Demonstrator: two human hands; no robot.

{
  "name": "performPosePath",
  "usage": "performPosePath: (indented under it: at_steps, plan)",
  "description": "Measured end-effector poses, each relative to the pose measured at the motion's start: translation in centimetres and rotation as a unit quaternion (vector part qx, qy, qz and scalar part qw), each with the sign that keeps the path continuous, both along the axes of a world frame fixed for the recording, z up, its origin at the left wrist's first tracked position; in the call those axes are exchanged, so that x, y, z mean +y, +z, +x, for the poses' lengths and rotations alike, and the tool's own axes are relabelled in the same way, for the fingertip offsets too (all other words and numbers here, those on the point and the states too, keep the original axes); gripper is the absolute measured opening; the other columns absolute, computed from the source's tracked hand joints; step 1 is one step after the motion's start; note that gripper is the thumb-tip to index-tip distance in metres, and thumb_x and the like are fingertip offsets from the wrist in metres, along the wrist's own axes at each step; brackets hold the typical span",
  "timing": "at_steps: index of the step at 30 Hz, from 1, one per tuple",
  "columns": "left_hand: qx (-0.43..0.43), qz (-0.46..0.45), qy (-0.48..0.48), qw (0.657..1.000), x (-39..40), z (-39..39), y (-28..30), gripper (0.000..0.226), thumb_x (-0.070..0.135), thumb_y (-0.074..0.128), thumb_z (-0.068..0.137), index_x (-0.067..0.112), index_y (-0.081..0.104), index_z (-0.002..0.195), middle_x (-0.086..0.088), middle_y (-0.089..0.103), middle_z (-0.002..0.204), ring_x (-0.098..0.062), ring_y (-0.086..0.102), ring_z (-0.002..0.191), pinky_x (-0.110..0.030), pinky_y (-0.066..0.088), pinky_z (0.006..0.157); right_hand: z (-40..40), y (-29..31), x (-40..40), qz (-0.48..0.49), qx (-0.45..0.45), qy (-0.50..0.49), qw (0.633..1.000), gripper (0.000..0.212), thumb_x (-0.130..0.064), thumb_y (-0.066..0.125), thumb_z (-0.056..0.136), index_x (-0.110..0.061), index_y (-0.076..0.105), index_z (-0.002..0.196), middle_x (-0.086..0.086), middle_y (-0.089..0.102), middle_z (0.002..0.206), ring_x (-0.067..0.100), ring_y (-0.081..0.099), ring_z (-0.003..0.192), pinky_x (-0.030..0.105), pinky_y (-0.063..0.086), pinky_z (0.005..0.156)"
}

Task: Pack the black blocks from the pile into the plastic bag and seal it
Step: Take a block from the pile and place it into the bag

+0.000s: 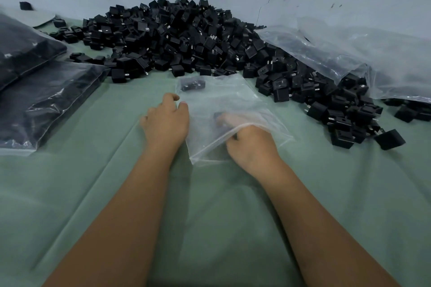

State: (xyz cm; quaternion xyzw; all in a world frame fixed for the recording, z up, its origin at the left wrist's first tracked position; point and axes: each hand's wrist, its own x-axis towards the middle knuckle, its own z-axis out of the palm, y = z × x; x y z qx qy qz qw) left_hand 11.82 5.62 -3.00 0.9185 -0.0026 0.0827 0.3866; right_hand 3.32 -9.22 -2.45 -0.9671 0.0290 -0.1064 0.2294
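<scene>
The right hand (250,144) reaches inside the clear plastic bag (224,105) on the green desk (210,205), fingers curled around a black block (219,116), while the left hand (166,121), loosely spread, steadies the bag's edge: filling has barely begun, so next comes another grab from the nearby pile of black blocks (177,37).

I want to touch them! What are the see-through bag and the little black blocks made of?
The plastic bag looks like thin, soft clear plastic: it crinkles and the right hand shows through it. The black blocks seem hard matte plastic with small silvery, probably metal, prongs.
</scene>
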Motion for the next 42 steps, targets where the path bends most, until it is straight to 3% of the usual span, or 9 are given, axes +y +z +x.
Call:
performPosePath:
  at_steps: [3,11,17,20,23,32,35,38,42]
  plan:
    - [0.006,-0.004,-0.03,1.0,-0.1,0.2,-0.3,0.036,0.029,0.037,0.096,0.029,0.047,0.131,0.0,0.063,0.094,-0.027,0.052,0.108,-0.036,0.022,0.093,0.0,0.1,0.1,-0.039,0.008,0.04,0.998,0.043,-0.013,0.044,0.091,-0.033,0.059,0.126,0.0,0.056,0.13,0.026,0.046,0.122,0.04,0.038,0.104]
    - [0.016,0.004,-0.064,0.998,-0.2,0.1,-0.1,0.048,0.015,0.036,0.086,0.043,0.052,0.121,0.006,0.063,0.082,-0.022,0.054,0.1,-0.039,0.034,0.1,5.4,0.8,0.5,-0.14,0.033,0.045,0.989,0.029,-0.031,0.044,0.096,-0.017,0.058,0.117,0.003,0.059,0.113,0.024,0.054,0.109,0.038,0.044,0.096]
    - [0.025,-0.024,-0.047,0.998,-0.1,0.0,0.0,0.047,0.014,0.036,0.085,0.043,0.059,0.115,0.011,0.061,0.076,-0.019,0.053,0.097,-0.038,0.033,0.1,9.2,0.8,0.9,0.012,0.03,-0.033,0.999,0.015,-0.018,0.052,0.094,-0.015,0.063,0.084,0.007,0.06,0.085,0.029,0.06,0.082,0.033,0.047,0.066]
    - [0.025,-0.036,-0.037,0.998,-0.1,0.0,0.1,0.046,0.015,0.035,0.086,0.042,0.06,0.113,0.008,0.062,0.075,-0.016,0.049,0.09,-0.035,0.031,0.096,8.4,-0.3,1.4,-0.121,0.02,-0.034,0.992,0.032,-0.023,0.05,0.095,-0.025,0.059,0.125,0.016,0.05,0.121,0.038,0.051,0.109,0.04,0.042,0.084]
    - [0.026,-0.039,-0.033,0.998,-0.1,-0.1,0.3,0.043,0.016,0.035,0.088,0.041,0.062,0.112,0.007,0.061,0.072,-0.016,0.05,0.09,-0.036,0.031,0.1,8.8,-0.4,1.2,-0.13,0.046,-0.032,0.99,0.038,-0.024,0.048,0.096,-0.024,0.051,0.134,0.014,0.044,0.132,0.034,0.044,0.119,0.039,0.037,0.093]
    - [0.048,-0.068,-0.042,0.996,-0.1,-0.3,0.5,0.04,0.019,0.035,0.09,0.04,0.064,0.11,0.006,0.06,0.063,-0.025,0.062,0.091,-0.046,0.041,0.1,12.5,-0.8,0.6,-0.082,0.032,-0.021,0.996,0.036,-0.021,0.048,0.096,-0.019,0.055,0.132,0.008,0.053,0.102,0.026,0.055,0.089,0.029,0.042,0.074]
    - [0.043,-0.061,-0.036,0.997,-0.2,-0.2,0.4,0.04,0.019,0.035,0.09,0.04,0.065,0.109,0.005,0.06,0.06,-0.023,0.062,0.086,-0.043,0.039,0.101,13.4,-1.5,0.9,-0.086,0.039,-0.056,0.994,0.026,-0.016,0.044,0.099,-0.014,0.058,0.121,-0.003,0.036,0.083,0.012,0.047,0.077,0.021,0.035,0.068]
    - [0.039,-0.056,-0.032,0.997,-0.3,-0.1,0.4,0.04,0.02,0.036,0.091,0.04,0.065,0.108,0.007,0.059,0.061,-0.023,0.062,0.091,-0.042,0.035,0.103,14.1,-1.1,1.3,-0.084,0.086,-0.059,0.991,0.031,-0.014,0.04,0.101,-0.006,0.052,0.128,0.013,0.053,0.113,0.027,0.053,0.104,0.028,0.042,0.093]
    - [0.041,-0.053,-0.032,0.997,-0.4,-0.1,0.3,0.04,0.021,0.035,0.092,0.042,0.065,0.109,0.008,0.058,0.065,-0.025,0.062,0.094,-0.042,0.034,0.104,13.7,-0.5,1.5,-0.071,0.066,-0.069,0.993,0.042,-0.026,0.048,0.094,-0.015,0.051,0.134,0.019,0.051,0.131,0.039,0.05,0.117,0.046,0.043,0.093]
